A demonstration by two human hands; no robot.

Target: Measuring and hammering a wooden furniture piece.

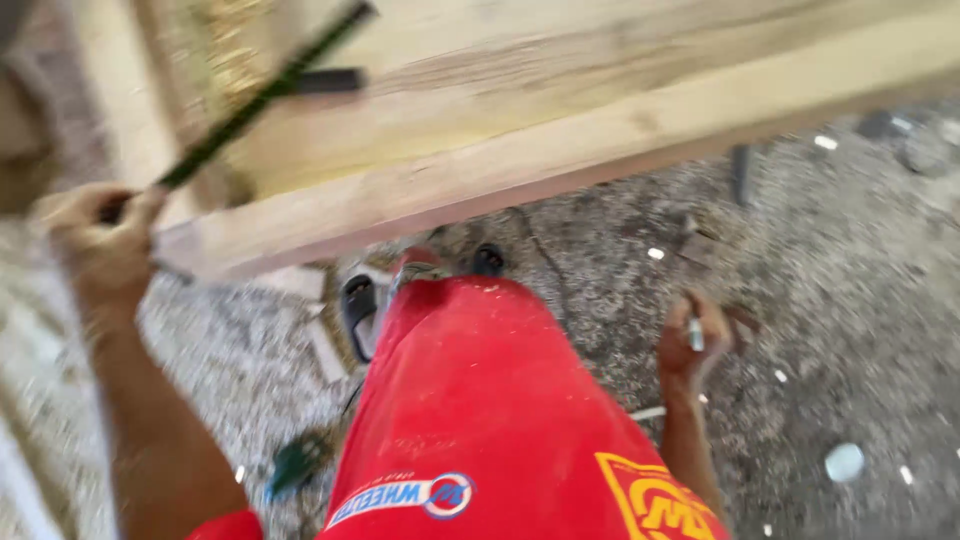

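Sawdust covers the floor (850,300) below me. Left hand (100,240) fingers are closed around a green rod (250,105) slanting far-right over the plank (560,150); right hand (692,345) pinches a small pale piece (695,333).

The left grip (100,235) is raised high, forearm running up from the lower frame edge, fingers curled shut round a thin dark rod, thumb on top. The right grip (692,340) hangs low beside the red-clad thigh, arm straight down, fingers loosely closed on a small pale object; motion blur hides finer detail.
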